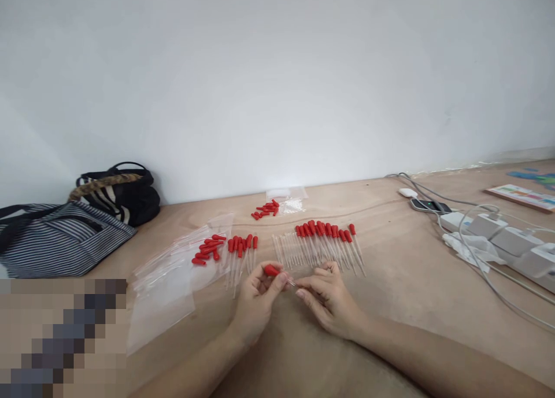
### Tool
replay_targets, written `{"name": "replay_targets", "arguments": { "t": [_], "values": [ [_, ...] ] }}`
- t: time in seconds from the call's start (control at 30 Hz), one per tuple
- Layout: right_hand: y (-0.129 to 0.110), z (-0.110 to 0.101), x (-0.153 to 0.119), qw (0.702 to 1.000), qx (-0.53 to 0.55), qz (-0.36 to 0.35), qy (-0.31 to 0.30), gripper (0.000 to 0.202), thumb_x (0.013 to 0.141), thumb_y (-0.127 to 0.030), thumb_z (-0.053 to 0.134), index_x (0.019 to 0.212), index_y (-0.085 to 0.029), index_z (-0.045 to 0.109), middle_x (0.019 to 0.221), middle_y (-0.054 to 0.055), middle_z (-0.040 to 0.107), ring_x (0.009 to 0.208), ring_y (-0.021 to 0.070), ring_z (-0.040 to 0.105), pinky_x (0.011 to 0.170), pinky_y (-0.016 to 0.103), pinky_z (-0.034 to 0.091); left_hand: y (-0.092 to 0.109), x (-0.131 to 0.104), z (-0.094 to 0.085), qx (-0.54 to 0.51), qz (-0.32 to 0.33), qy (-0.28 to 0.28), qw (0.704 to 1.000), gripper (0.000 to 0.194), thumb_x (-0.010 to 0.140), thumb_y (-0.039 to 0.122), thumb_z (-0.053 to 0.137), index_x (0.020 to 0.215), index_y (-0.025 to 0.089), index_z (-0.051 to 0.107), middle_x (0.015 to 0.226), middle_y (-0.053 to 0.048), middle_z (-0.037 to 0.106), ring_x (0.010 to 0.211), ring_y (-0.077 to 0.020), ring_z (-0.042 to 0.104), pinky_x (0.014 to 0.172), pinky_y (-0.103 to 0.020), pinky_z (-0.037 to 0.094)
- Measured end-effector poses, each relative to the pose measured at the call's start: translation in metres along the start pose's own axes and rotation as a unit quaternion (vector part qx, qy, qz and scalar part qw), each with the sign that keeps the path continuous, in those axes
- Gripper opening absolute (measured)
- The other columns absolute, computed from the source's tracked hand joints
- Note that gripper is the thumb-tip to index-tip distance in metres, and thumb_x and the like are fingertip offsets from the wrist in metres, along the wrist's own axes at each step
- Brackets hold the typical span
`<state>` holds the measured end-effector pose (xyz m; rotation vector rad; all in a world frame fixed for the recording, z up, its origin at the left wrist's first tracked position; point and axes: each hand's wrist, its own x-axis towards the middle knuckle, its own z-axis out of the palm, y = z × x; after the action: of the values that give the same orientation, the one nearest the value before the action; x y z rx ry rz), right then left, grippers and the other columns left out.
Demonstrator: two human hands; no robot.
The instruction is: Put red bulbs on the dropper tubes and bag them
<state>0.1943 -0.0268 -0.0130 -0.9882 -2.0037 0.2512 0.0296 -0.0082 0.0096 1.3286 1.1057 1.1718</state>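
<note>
A red rubber bulb is pinched in my left hand, with a thin clear tube pointing from it toward the right. My right hand has its thumb and forefinger closed at the tube's free end. Beyond my hands lies a row of clear droppers with red bulbs, beside bare clear tubes. More red-bulbed droppers lie to the left. Loose red bulbs rest on clear plastic bags, and another small pile of red bulbs sits farther back.
A striped bag and a black bag stand at the left. On the right are a power strip with white chargers, cables, a dark device, crumpled white tissue and a colourful board. The wall rises behind.
</note>
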Motion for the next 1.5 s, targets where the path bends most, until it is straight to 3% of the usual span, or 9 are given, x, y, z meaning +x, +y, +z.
{"name": "replay_targets", "arguments": {
  "t": [0.1,0.17,0.23,0.43,0.57,0.7,0.93,1.13,1.5],
  "values": [
    [0.002,0.001,0.0,0.999,-0.024,0.015,0.016,0.014,0.081,-0.026,0.049,0.089,-0.019,0.06,0.061,-0.002,0.059,0.06,0.0112,0.052,0.074,0.032,0.026,0.013,0.031,-0.02,0.134,0.007,-0.034,0.99,0.039,0.067,0.038,0.061,0.098,0.016,0.054,0.068,0.003,0.058,0.064,-0.0141,0.061,0.062,-0.027,0.05],
    [0.006,0.001,0.0,0.998,-0.044,0.03,0.023,0.013,0.081,-0.024,0.049,0.086,-0.018,0.06,0.063,-0.001,0.06,0.062,0.0116,0.053,0.073,0.031,0.025,0.019,0.057,-0.033,0.323,0.028,-0.026,0.946,0.035,0.071,0.032,0.055,0.102,0.015,0.053,0.068,0.002,0.059,0.062,-0.0131,0.06,0.059,-0.025,0.048],
    [0.01,0.002,0.001,0.997,-0.06,0.041,0.028,0.013,0.081,-0.021,0.047,0.084,-0.018,0.06,0.063,-0.001,0.06,0.062,0.0116,0.053,0.071,0.031,0.025,0.02,0.08,-0.04,0.388,0.028,-0.02,0.921,0.041,0.067,0.023,0.059,0.106,0.013,0.051,0.059,0.004,0.057,0.057,-0.0146,0.059,0.057,-0.026,0.046],
    [0.014,0.003,0.002,0.995,-0.076,0.049,0.036,0.015,0.079,-0.017,0.046,0.08,-0.019,0.061,0.061,-0.002,0.059,0.061,0.0116,0.051,0.071,0.031,0.023,0.007,0.107,-0.03,0.502,0.051,-0.023,0.863,0.037,0.057,0.009,0.062,0.094,0.015,0.056,0.068,-0.001,0.063,0.071,-0.0208,0.06,0.064,-0.027,0.041],
    [0.015,0.003,0.0,0.994,-0.086,0.058,0.044,0.015,0.078,-0.015,0.047,0.075,-0.021,0.061,0.058,-0.003,0.059,0.06,0.0118,0.05,0.071,0.032,0.021,0.003,0.108,-0.026,0.543,0.077,-0.024,0.836,0.035,0.06,0.009,0.06,0.094,0.014,0.057,0.079,-0.006,0.065,0.08,-0.0227,0.06,0.068,-0.028,0.041],
    [0.015,0.005,0.004,0.99,-0.121,0.069,0.018,0.011,0.076,-0.018,0.051,0.07,-0.021,0.061,0.058,-0.003,0.06,0.062,0.0121,0.049,0.069,0.031,0.02,0.01,0.102,-0.041,0.561,0.114,-0.007,0.82,0.021,0.07,0.021,0.055,0.09,0.016,0.058,0.08,-0.005,0.064,0.079,-0.0217,0.059,0.07,-0.029,0.042],
    [0.011,0.021,0.057,0.962,-0.204,0.174,-0.056,0.015,0.076,-0.026,0.05,0.07,-0.02,0.062,0.075,0.004,0.066,0.077,0.019,0.055,0.07,0.035,0.022,0.021,0.068,-0.125,0.567,0.2,0.062,0.797,0.025,0.077,0.035,0.043,0.076,0.017,0.061,0.079,-0.005,0.06,0.078,-0.0203,0.055,0.071,-0.029,0.042],
    [0.002,0.036,0.108,0.905,-0.258,0.291,-0.171,0.022,0.076,-0.028,0.047,0.079,-0.016,0.065,0.082,0.013,0.066,0.079,0.0243,0.058,0.079,0.042,0.024,0.018,0.049,-0.182,0.607,0.233,0.038,0.759,0.028,0.079,0.044,0.042,0.079,0.023,0.061,0.081,0.002,0.056,0.079,-0.0169,0.053,0.073,-0.026,0.041],
    [0.013,0.054,0.122,0.883,-0.252,0.336,-0.211,0.022,0.078,-0.025,0.047,0.085,-0.016,0.066,0.091,0.015,0.066,0.085,0.0261,0.059,0.085,0.047,0.021,-0.001,0.06,-0.193,0.622,0.227,-0.016,0.749,0.026,0.076,0.036,0.041,0.076,0.025,0.064,0.079,-0.003,0.057,0.077,-0.0211,0.053,0.072,-0.03,0.042]
  ]
}}
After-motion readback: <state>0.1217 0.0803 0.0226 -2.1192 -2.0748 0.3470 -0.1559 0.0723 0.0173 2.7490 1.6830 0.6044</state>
